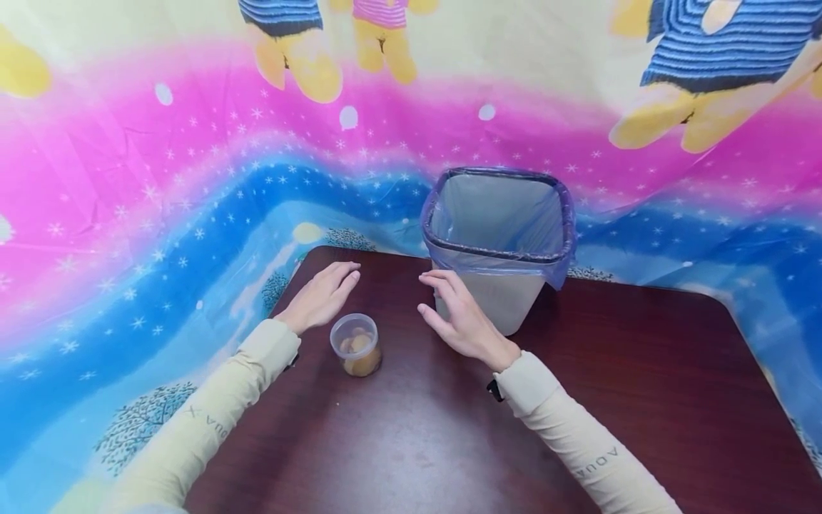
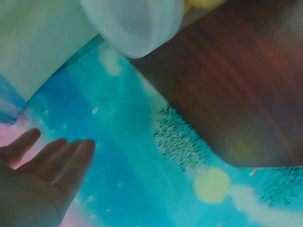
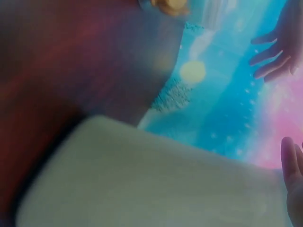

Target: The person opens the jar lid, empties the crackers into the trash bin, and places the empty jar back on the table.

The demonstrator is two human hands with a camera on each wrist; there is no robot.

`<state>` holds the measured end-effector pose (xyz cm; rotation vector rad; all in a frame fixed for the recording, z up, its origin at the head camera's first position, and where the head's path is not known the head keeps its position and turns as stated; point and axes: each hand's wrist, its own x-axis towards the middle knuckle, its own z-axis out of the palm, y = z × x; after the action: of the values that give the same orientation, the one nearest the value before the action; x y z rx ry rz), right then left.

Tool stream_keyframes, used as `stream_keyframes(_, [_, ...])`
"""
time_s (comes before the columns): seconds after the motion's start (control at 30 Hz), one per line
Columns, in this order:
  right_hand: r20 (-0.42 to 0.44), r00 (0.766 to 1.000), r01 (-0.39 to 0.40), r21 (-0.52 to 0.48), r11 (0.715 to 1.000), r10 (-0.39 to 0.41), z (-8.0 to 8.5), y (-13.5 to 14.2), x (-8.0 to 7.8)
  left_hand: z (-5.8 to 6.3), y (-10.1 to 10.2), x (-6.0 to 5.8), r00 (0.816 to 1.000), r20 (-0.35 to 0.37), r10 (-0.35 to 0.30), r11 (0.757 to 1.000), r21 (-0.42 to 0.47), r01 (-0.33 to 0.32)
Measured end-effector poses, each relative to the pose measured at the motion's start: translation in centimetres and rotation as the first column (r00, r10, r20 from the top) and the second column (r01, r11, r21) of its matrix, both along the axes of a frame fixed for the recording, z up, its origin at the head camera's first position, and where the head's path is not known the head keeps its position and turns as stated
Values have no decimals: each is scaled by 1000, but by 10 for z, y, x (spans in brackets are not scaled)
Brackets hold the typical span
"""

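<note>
Hovering near a tub (image 1: 354,325), left hand (image 1: 323,294) and right hand (image 1: 465,320) extend relaxed fingers (image 2: 78,164).

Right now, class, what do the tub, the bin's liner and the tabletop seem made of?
Tub: probably smooth plastic, given its see-through wall.
Liner: likely thin, glossy plastic film, translucent and wrinkled.
Tabletop: wood or laminate, semi-gloss, with streaky grain and a pale reflection.

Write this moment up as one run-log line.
left hand: holds nothing | right hand: holds nothing | clear tub: upright on table, tan pieces inside | bin: on table, purple liner fitted
</note>
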<state>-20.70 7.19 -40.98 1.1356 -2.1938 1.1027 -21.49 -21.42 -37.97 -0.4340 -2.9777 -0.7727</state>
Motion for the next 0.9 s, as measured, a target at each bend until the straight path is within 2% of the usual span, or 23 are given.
stream_keyframes(0.17, [137,991,-6,-66,998,15,-18,-12,0,-16,-2,6,1000,1,-2,998,61,2])
stream_keyframes(0.33, [285,958,55,-94,994,-26,-34,-27,3,-33,-5,9,1000,15,6,986,167,-8])
stream_keyframes(0.5, [440,897,106,-97,990,-53,-48,-43,8,-50,-9,12,998,45,33,976,213,-42])
stream_keyframes(0.6, [527,847,143,-105,984,-67,-56,-52,10,-58,-9,16,998,55,44,974,220,-55])
stream_keyframes(0.77, [630,771,192,-96,977,-90,-67,-64,12,-68,-9,20,995,65,72,972,219,-85])
stream_keyframes(0.9, [685,723,203,-84,975,-92,-74,-74,14,-75,-12,23,992,72,100,972,207,-113])
